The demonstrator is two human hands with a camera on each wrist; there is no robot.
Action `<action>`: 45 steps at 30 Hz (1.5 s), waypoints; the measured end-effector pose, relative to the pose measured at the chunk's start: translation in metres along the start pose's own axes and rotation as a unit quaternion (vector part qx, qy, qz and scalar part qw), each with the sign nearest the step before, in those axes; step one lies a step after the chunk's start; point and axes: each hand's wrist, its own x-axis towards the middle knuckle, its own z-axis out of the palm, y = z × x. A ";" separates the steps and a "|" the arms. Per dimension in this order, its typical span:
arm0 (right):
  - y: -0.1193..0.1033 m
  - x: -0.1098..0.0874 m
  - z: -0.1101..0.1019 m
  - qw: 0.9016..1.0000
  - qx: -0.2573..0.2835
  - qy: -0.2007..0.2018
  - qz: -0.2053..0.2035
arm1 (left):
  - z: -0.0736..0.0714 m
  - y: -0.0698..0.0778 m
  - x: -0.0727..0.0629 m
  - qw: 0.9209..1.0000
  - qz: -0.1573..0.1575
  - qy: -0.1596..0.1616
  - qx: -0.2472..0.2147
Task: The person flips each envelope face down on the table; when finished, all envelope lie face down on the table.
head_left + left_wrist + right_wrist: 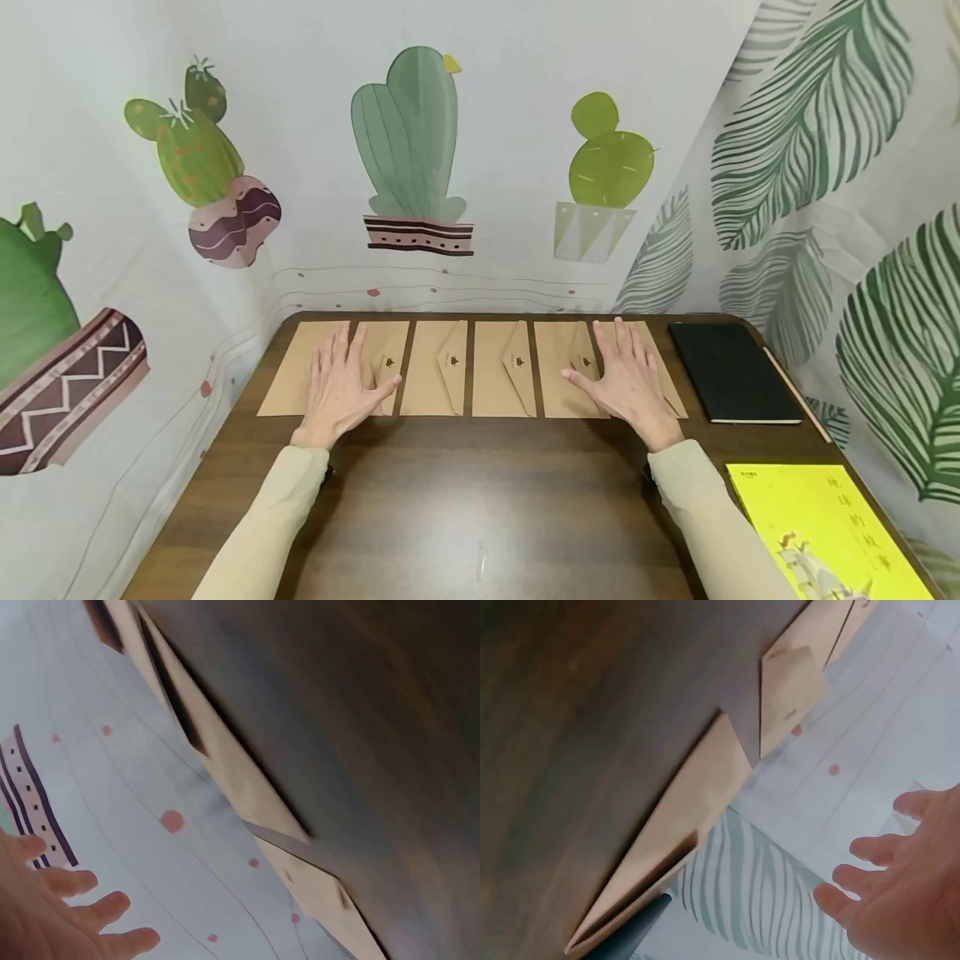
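Left hand [341,390], right hand [628,379]: fingers spread, grasping nothing, above envelopes [498,371] | Envelopes: one row, narrow gaps, presumably keeping each separate | Book [731,371]: just beside row

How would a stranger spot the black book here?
On the brown table, find the row of tan envelopes along the far edge. Just right of the row lies the black book. Its dark cover sets it apart from those envelopes and the bright yellow book.

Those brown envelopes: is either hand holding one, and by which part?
Nothing is held: the left hand and right hand are both open, fingers spread, over the row of envelopes.
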 end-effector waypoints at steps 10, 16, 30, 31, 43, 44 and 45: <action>0.006 -0.006 -0.022 0.999 0.027 0.034 0.012 | -0.008 0.040 -0.002 0.993 -0.015 0.033 -0.109; 0.023 -0.014 -0.034 0.999 0.026 0.036 0.029 | -0.007 0.075 -0.003 0.986 -0.034 0.006 -0.162; 0.066 -0.024 -0.051 0.997 0.018 -0.027 0.068 | 0.031 0.147 -0.006 0.964 -0.009 -0.046 -0.260; 0.069 -0.025 -0.052 0.997 0.014 -0.033 0.068 | 0.034 0.152 -0.007 0.964 -0.002 -0.051 -0.261; 0.102 -0.025 -0.048 0.987 0.011 -0.126 0.101 | 0.072 0.211 -0.002 0.951 0.045 -0.097 -0.290; 0.102 -0.025 -0.048 0.986 0.011 -0.130 0.103 | 0.074 0.216 -0.002 0.950 0.046 -0.103 -0.291; 0.102 -0.025 -0.048 0.985 0.012 -0.136 0.107 | 0.075 0.221 -0.002 0.949 0.047 -0.110 -0.292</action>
